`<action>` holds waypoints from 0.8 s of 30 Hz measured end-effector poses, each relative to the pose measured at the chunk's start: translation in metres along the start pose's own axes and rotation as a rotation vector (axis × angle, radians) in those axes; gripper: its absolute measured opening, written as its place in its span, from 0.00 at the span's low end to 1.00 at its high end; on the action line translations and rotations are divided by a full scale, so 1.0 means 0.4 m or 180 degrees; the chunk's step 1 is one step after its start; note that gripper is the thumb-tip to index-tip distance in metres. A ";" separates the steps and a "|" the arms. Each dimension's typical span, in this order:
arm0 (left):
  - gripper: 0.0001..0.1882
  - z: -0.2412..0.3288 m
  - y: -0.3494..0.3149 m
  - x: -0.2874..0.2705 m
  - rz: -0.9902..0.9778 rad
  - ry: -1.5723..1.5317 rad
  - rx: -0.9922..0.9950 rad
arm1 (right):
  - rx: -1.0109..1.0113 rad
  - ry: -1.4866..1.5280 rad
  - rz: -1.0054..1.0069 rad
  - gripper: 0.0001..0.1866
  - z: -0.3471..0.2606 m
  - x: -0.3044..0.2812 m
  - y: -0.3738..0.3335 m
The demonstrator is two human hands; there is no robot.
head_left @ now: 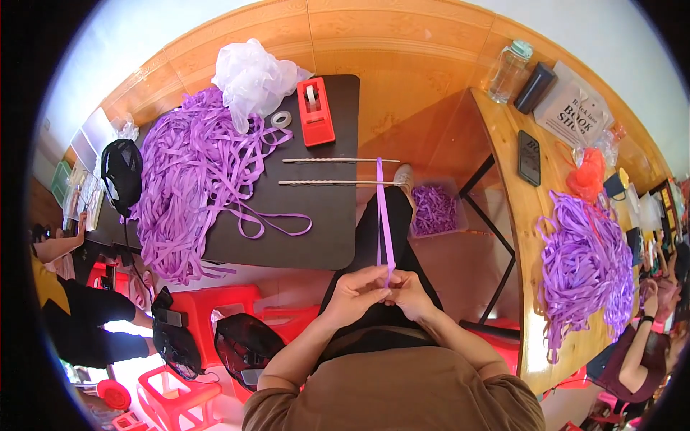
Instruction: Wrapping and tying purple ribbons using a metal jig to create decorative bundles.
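My left hand [355, 296] and my right hand [412, 296] meet in front of my body, both closed on the near end of a purple ribbon [384, 230]. Their fingertips pinch close together and partly hide that end. From there the ribbon runs away from me, looped over the far one of two thin rods. The far rod [323, 160] and the near rod [323, 182] lie roughly parallel, sticking out past the black table's [316, 241] right edge. A large tangled heap of purple ribbon [187, 165] covers the table's left part.
A red tape dispenser [319, 126], a tape roll [281, 119] and a white plastic bag [255, 75] sit at the back. The wooden table [532, 287] at right bears more ribbon [586, 266] and a phone [529, 158]. A bin of purple scraps [435, 210] and red stools [223, 302] stand below.
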State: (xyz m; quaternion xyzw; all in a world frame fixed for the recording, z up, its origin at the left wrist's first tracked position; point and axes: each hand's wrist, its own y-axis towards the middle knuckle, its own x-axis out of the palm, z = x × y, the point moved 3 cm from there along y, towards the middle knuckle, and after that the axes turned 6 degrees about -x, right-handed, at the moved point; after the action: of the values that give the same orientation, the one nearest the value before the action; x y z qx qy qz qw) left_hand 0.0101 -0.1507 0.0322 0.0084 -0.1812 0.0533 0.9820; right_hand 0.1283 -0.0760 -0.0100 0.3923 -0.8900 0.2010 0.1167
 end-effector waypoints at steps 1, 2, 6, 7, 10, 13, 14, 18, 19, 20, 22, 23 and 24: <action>0.24 -0.009 -0.003 0.000 0.0006 0.0002 -0.0008 | 0.0007 0.0007 -0.0003 0.04 0.005 -0.005 0.001; 0.25 -0.019 -0.009 -0.001 0.0139 -0.0056 0.0049 | 0.0048 0.0016 -0.0075 0.04 0.013 -0.011 0.002; 0.27 -0.049 -0.045 -0.010 0.0588 -0.0112 -0.0439 | 0.0178 0.0059 -0.0280 0.05 0.040 -0.013 0.000; 0.27 -0.058 -0.052 -0.009 0.0593 -0.0114 -0.0445 | 0.0377 -0.0003 -0.0306 0.05 0.054 -0.010 -0.007; 0.25 -0.096 -0.076 -0.016 0.0881 -0.0002 -0.0541 | 0.0686 0.0033 -0.0281 0.06 0.090 -0.008 -0.017; 0.22 -0.117 -0.098 -0.023 0.1436 -0.0038 -0.0595 | 0.0791 -0.0126 -0.0317 0.08 0.076 -0.012 -0.018; 0.21 -0.120 -0.098 -0.023 0.1242 -0.0048 -0.0674 | 0.0848 -0.0079 -0.0279 0.08 0.071 -0.011 -0.019; 0.17 -0.103 -0.096 -0.029 0.0787 0.0194 -0.0938 | 0.0964 0.0060 -0.0216 0.09 0.073 -0.014 -0.021; 0.17 -0.100 -0.096 -0.035 0.0790 0.0193 -0.0935 | 0.0965 0.0058 -0.0220 0.09 0.074 -0.017 -0.022; 0.16 -0.100 -0.095 -0.041 0.0682 0.0228 -0.0996 | 0.1009 0.0121 -0.0219 0.09 0.077 -0.019 -0.024; 0.16 -0.094 -0.095 -0.038 0.0570 0.0264 -0.1052 | 0.1047 0.0183 -0.0217 0.09 0.078 -0.022 -0.025; 0.15 -0.083 -0.098 -0.030 0.0626 0.0170 -0.1112 | 0.1059 0.0218 -0.0275 0.09 0.076 -0.020 -0.026; 0.15 -0.078 -0.098 -0.023 0.0680 0.0076 -0.1171 | 0.1070 0.0252 -0.0332 0.09 0.074 -0.019 -0.027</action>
State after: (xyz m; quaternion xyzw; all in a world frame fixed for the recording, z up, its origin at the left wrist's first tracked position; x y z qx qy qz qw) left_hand 0.0167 -0.1894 -0.0001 -0.1909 -0.1761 0.1233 0.9578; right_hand 0.1398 -0.0909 -0.0365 0.4437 -0.8170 0.3559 0.0948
